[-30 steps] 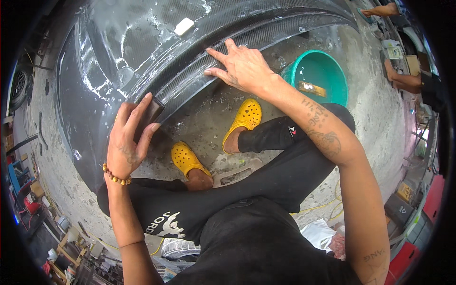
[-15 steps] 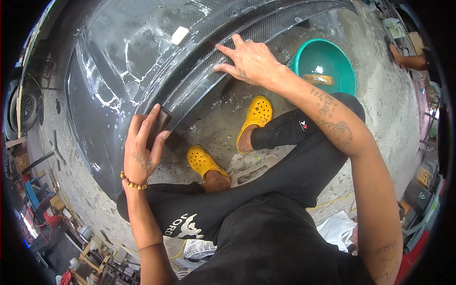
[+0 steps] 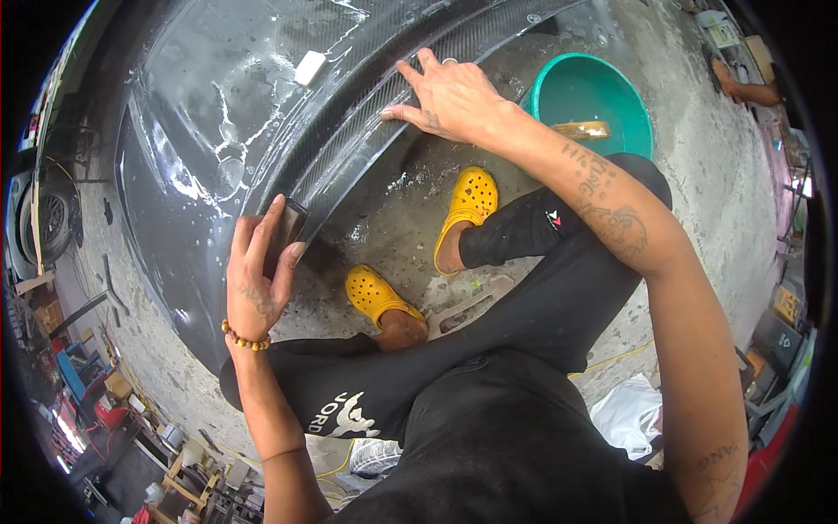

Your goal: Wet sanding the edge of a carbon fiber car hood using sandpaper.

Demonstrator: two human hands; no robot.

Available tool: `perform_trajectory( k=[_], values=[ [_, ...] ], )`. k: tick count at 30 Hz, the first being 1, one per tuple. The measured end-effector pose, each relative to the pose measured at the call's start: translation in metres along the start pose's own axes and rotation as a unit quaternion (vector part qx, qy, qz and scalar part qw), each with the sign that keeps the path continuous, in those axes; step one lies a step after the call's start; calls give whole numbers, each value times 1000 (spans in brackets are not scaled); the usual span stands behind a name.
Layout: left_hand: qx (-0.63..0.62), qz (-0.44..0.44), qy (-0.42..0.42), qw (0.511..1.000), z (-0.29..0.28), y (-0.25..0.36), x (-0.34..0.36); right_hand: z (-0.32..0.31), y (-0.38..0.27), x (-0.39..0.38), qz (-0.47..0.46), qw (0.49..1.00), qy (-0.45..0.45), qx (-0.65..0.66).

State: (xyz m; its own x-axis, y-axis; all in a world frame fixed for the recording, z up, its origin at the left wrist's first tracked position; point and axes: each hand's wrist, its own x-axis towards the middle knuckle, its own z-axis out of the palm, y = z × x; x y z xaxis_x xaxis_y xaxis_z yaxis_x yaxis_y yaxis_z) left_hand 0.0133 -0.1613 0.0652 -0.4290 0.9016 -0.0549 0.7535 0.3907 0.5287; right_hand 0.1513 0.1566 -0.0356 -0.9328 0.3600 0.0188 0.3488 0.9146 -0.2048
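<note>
A large, wet carbon-fibre car panel [image 3: 188, 105], glossy and black, curves in front of me with water beads and light streaks on it. My left hand [image 3: 260, 271], a beaded bracelet on its wrist, grips a dark block that looks like a sanding block [image 3: 293, 220]. That block lies on the panel's raised edge strip, partly covered by my fingers. Farther along the same strip, my right hand [image 3: 449, 98] rests with its fingers apart and nothing in them. On the panel beyond sits a small white block [image 3: 310, 67].
A green bucket [image 3: 532, 86] holding water and a yellowish-brown block [image 3: 583, 130] stands to the right, by my knee. My yellow clogs [image 3: 476, 194] are on the wet concrete under the panel's edge. Cluttered tools lie at far left; another person's arm [image 3: 755, 93] shows at far right.
The whole view has shifted slightly, so the panel and bucket sit a little farther left. My left hand keeps its grip on the block; my right hand stays spread on the strip.
</note>
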Motion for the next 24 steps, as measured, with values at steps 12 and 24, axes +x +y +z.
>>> perform_trajectory(
  k=[12, 24],
  values=[
    [28, -2, -6, 1000, -6, 6, 1, -3, -3, 3, 0, 1000, -15, 4],
    [58, 5, -29, 998, -6, 1, 5, -1, -4, 3, 20, 999, 41, -12]
  ],
)
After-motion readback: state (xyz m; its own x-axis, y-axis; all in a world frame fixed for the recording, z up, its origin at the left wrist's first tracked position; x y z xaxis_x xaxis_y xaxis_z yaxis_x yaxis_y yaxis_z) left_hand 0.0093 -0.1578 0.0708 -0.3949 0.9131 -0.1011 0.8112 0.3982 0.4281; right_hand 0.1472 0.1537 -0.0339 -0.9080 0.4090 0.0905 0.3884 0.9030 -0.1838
